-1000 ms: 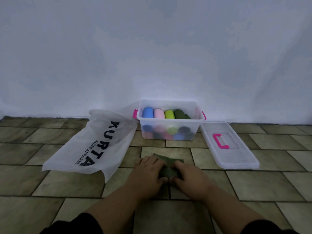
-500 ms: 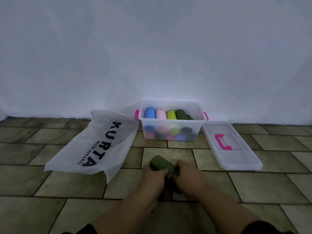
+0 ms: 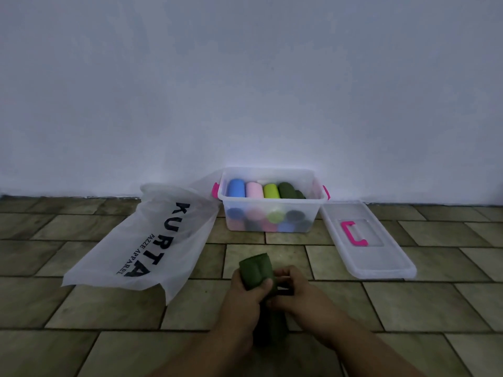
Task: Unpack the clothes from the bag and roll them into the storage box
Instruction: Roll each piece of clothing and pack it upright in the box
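Green roll (image 3: 254,270) now lifted, left hand (image 3: 245,293) and right hand (image 3: 295,293) gripping it.

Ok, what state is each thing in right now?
Dark green rolled garment: rolled, gripped in both hands.
Left hand: grips the roll.
Right hand: holds the roll's side.
Clear plastic storage box with pink latches: open, rolled clothes inside.
Clear lid with pink handle: off, lying flat beside box.
White plastic bag printed KURTA: lying slack, flattened.

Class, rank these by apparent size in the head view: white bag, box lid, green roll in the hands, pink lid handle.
white bag
box lid
green roll, nearest the camera
pink lid handle
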`<state>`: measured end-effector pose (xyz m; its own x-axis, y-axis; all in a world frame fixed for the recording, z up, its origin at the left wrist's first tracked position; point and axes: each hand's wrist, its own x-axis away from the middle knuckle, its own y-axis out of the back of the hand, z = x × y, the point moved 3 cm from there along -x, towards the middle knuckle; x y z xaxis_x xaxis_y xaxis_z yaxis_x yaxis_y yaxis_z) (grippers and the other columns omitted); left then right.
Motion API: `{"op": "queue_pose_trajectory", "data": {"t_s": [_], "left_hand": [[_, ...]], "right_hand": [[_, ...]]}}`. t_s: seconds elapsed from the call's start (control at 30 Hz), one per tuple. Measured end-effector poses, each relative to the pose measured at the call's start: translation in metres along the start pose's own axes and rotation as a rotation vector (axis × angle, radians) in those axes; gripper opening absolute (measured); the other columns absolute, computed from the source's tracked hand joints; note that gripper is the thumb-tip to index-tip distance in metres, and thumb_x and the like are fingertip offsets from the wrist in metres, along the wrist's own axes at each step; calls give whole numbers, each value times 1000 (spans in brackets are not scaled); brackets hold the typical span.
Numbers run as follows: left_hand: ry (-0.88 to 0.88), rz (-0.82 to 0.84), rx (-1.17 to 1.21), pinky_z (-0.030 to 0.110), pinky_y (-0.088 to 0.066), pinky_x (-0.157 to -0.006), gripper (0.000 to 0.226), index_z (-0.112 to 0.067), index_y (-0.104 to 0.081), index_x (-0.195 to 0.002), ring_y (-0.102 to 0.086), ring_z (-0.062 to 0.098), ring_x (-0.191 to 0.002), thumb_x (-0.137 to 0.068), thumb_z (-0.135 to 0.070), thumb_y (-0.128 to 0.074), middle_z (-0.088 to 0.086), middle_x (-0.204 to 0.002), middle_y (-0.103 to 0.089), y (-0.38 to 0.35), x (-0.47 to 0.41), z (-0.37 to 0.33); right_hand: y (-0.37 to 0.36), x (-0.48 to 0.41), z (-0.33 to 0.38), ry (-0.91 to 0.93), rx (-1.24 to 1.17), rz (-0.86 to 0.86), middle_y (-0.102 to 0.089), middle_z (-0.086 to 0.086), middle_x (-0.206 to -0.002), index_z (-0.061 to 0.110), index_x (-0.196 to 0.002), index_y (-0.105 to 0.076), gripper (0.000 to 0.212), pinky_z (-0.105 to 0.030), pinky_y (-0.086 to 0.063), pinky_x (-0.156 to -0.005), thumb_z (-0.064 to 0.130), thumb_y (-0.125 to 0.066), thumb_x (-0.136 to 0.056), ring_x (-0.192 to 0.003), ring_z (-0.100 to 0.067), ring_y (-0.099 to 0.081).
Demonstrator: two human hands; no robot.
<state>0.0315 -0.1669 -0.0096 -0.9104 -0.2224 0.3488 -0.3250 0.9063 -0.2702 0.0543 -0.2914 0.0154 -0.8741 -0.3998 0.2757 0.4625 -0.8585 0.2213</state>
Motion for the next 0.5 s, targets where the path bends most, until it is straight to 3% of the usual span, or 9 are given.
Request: {"op": "queue_pose_trajectory", "data": {"t_s": [0.17,0.23,0.3,0.4,0.5], "left_hand": [[-160,32,-101,41,-57,-77,41,-41,-61,-101,-70,16,-87,-77,-11,-74,-8,-92,-72,-8,-8,-17],[-211,16,-155,41,-56,-80,39,-34,-58,-105,-67,18,-90,-77,-13,-74,-5,-96,-69,-16,-16,-30],[-264,-10,-246,32,-53,-78,39,-30,-54,-109,-63,12,-91,-79,-16,-73,-6,-99,-65,-27,-26,-45],[-309,29,-328,27,-49,-80,45,-29,-46,-121,-58,13,-99,-83,-24,-69,-3,-110,-60,-50,-46,-73],[-332,137,-440,40,-47,-96,56,-34,-30,-142,-50,22,-119,-92,-45,-52,2,-135,-48,-70,-84,-107]], "right_hand": [[2,-4,4,175,7,-76,-70,10,-109,45,-117,-48,48,-36,-56,-86,15,-65,-84,-99,-5,-66],[3,-8,9,253,80,-139,-67,16,-108,58,-113,-44,49,-32,-58,-81,22,-62,-85,-99,2,-63],[6,-13,19,318,147,-174,-65,20,-105,64,-112,-39,54,-24,-57,-74,27,-61,-80,-96,4,-62],[25,-29,39,371,216,-243,-65,19,-103,63,-110,-40,55,-13,-51,-71,23,-62,-79,-91,4,-63],[61,-59,65,360,211,-313,-63,13,-108,42,-122,-45,46,-24,-54,-74,22,-64,-86,-92,-7,-64]]}}
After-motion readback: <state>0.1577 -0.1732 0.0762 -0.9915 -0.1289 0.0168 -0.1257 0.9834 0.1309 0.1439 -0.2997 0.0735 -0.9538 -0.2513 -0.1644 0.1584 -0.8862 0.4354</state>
